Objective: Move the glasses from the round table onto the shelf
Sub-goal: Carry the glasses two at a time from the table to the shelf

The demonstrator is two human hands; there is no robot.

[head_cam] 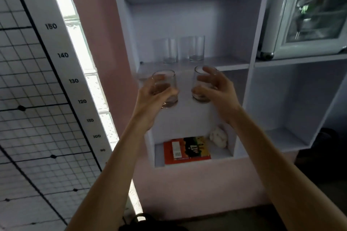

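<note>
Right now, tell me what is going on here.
A person stands at a white shelf, carrying two glasses. The left grip holds the left glass and the right grip holds the right glass. Both are raised just in front of the shelf board and not yet set down. Two other glasses already stand at the back of that board.

We note a pink wall (pixel 97 24) behind a white shelving unit (pixel 257 24) of open compartments. Left of it runs a strip of glass blocks (pixel 95 90), daylight bright through them. Further left, a white board (pixel 62 54) printed with numbers running down from 160, beside a black-lined grid panel (pixel 28 127). Upper right, a glass-door cabinet (pixel 309 15) stands on the unit. Floor (pixel 225 217) dark. Lowest compartment holds an orange book (pixel 187 150).
</note>
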